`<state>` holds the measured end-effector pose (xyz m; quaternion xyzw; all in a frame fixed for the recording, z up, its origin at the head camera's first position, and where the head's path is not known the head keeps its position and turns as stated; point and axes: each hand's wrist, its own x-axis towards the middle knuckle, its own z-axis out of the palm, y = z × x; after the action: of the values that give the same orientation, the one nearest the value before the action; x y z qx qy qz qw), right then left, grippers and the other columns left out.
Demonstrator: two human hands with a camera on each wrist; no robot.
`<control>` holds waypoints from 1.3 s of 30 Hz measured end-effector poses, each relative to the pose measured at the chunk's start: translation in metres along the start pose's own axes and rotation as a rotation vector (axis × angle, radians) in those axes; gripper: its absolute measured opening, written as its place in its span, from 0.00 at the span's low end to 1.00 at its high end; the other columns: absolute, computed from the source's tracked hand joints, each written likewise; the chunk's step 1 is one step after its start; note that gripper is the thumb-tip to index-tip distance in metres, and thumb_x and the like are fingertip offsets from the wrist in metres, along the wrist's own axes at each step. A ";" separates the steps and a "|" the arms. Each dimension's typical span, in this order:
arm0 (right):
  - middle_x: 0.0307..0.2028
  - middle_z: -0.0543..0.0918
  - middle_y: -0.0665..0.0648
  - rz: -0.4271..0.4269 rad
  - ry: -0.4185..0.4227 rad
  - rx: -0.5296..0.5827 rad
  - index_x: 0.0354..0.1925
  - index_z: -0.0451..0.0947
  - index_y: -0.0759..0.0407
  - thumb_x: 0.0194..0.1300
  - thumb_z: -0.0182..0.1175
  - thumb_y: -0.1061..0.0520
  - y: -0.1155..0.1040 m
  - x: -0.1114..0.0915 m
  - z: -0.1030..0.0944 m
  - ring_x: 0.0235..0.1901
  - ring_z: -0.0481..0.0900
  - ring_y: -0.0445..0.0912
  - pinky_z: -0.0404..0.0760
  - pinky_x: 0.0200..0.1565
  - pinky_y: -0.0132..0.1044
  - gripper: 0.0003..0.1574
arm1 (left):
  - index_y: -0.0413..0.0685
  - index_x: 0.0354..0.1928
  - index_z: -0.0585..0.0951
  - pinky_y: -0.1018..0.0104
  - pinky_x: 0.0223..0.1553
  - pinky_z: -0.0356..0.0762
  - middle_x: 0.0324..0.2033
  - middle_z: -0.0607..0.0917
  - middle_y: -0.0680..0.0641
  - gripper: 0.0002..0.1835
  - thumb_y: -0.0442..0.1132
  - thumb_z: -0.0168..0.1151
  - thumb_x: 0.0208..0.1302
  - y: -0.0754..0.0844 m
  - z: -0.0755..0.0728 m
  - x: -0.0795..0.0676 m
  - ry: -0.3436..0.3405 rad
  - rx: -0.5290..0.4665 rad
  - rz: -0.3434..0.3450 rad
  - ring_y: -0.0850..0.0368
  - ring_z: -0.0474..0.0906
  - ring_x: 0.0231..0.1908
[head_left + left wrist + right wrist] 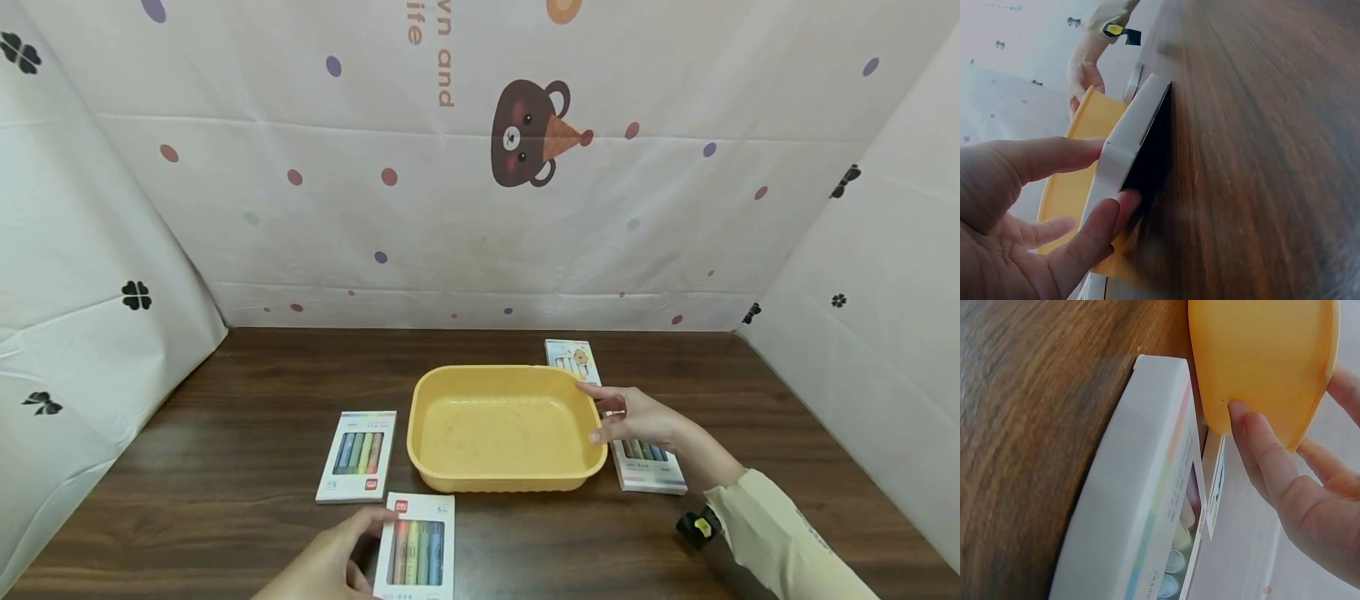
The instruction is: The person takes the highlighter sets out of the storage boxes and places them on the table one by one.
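Note:
My left hand pinches the left edge of a white windowed marker box with coloured sticks showing. In the left wrist view this box is tilted, with a dark gap between its underside and the table. A yellow plastic basin stands just beyond it. At the basin's right end, my right hand holds the rim and side. In the right wrist view the thumb lies on the basin's wall, with other fingers at the rim.
Another marker box lies left of the basin. To the right, one box lies partly under the right hand, and another box behind it is partly hidden by the basin. White printed cloth walls the brown table.

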<state>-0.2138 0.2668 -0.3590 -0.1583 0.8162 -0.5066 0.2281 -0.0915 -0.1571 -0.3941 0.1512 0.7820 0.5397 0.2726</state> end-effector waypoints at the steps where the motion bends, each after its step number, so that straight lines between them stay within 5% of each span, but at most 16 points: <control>1: 0.55 0.64 0.78 -0.001 -0.001 -0.001 0.68 0.48 0.66 0.52 0.67 0.60 0.000 0.000 0.000 0.38 0.81 0.50 0.79 0.41 0.40 0.53 | 0.40 0.60 0.63 0.67 0.24 0.75 0.49 0.69 0.38 0.43 0.32 0.75 0.39 0.000 0.000 0.000 0.000 0.004 -0.005 0.53 0.76 0.23; 7: 0.57 0.62 0.78 -0.013 0.018 -0.019 0.67 0.50 0.67 0.51 0.68 0.59 0.000 -0.001 -0.001 0.41 0.80 0.55 0.79 0.41 0.41 0.53 | 0.33 0.58 0.63 0.67 0.22 0.76 0.51 0.69 0.34 0.43 0.34 0.75 0.38 0.000 0.002 -0.001 0.027 0.063 0.080 0.58 0.77 0.20; 15: 0.59 0.60 0.78 0.013 0.080 -0.029 0.66 0.53 0.66 0.49 0.69 0.59 -0.002 -0.004 -0.001 0.47 0.77 0.60 0.79 0.41 0.45 0.52 | 0.37 0.59 0.65 0.69 0.27 0.75 0.50 0.72 0.36 0.40 0.36 0.74 0.41 0.002 -0.008 0.000 0.104 0.138 0.016 0.56 0.77 0.28; 26: 0.56 0.65 0.78 -0.048 0.066 0.009 0.67 0.49 0.70 0.52 0.67 0.60 -0.001 -0.015 -0.013 0.48 0.77 0.58 0.79 0.42 0.44 0.52 | 0.38 0.60 0.64 0.67 0.38 0.77 0.49 0.75 0.39 0.41 0.42 0.73 0.44 0.001 -0.018 0.001 0.146 0.172 0.163 0.58 0.76 0.41; 39: 0.55 0.66 0.78 -0.068 0.092 -0.024 0.66 0.49 0.71 0.55 0.65 0.61 -0.004 -0.032 -0.022 0.50 0.74 0.60 0.79 0.43 0.40 0.49 | 0.40 0.61 0.64 0.59 0.43 0.77 0.49 0.76 0.41 0.39 0.43 0.71 0.48 0.009 -0.032 -0.001 0.289 0.254 0.277 0.53 0.75 0.47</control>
<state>-0.1982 0.2980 -0.3404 -0.1649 0.8260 -0.5111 0.1711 -0.1102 -0.1780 -0.3768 0.2112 0.8464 0.4852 0.0600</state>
